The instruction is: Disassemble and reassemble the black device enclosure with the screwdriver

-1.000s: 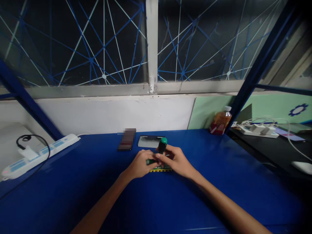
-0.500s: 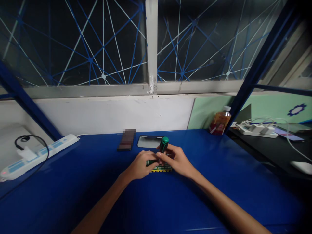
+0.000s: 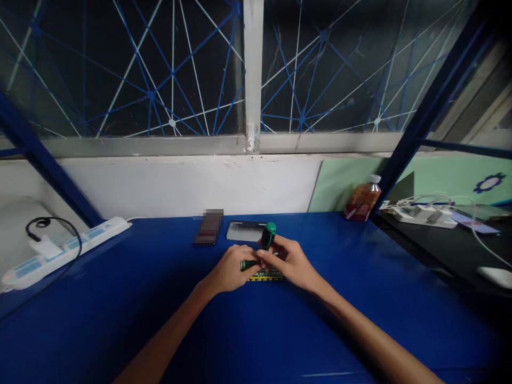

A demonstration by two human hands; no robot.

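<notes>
"Where's that flat green board with the yellow-striped edge [image 3: 266, 277]?"

"On the shiny blue table [image 3: 256, 330], straight ahead at twelve o'clock, mostly under the hands."

"What has the right hand [image 3: 296, 264] got?"

"A green-and-black rounded driver-like handle [image 3: 269, 234], upright over the board, its fingers closed round the lower part. I can't see its tip from here."

"And the left hand [image 3: 232, 269]?"

"Clenched lightly on a dark green, cylindrical piece [image 3: 247, 264] lying sideways between thumb and forefinger. The fingertips are hidden, so I can't tell whether they press on the board too."

"How would those feel, do you reckon?"

"The handle looks like stiff plastic, light enough, a bit slick at its domed top. I'd grip its thicker body, low down, to keep it upright. The board looks thin, rigid and rather fragile; I'd take it by the edges."

"What else is about?"

"From the board, a shallow, dark-rimmed grey tray [image 3: 244, 231] at eleven o'clock, and a dark, flat rectangular slab [image 3: 208, 228] at ten. An amber plastic bottle with a white cap [image 3: 363, 200] stands at two, and a long white power strip [image 3: 66, 256] lies at nine."
</notes>
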